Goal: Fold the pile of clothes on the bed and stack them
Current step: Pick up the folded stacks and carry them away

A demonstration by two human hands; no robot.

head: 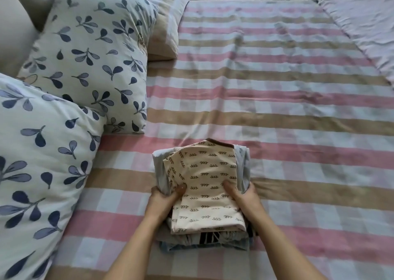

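- Two hands were on one stack of folded clothes point(204, 236), lower centre of the frame, resting on the bed point(277, 100).
- Left hand point(164, 196): gripped the stack's left side, thumb laid on top.
- Right hand point(241, 194): gripped the stack's right side in the same way.
- Top item: a cream printed garment point(206, 173) lay over a pale blue garment point(158, 162), whose edges showed at both sides.
- Step, as judged: squaring up or shifting the finished stack.
- Handling advice: even pressure from both sides and thumbs flat, so the top layer would not slide. Any lift ought to start beneath the lowest layer and stay level, since soft layers sag and fan out.
- The cream garment's left edge looked bunched and was worth smoothing.
- Hidden: the fingers of both hands, tucked down the sides. Their depth could not be told.
- Hard to make out: the number and kind of lower layers. Only dark and blue edges showed at the near side.
- No unfolded clothes were in view, though the bed ran past the frame edges.
- Also present: leaf-print pillows point(91, 51) at upper left, and a quilt point(362, 27) cut off at upper right.
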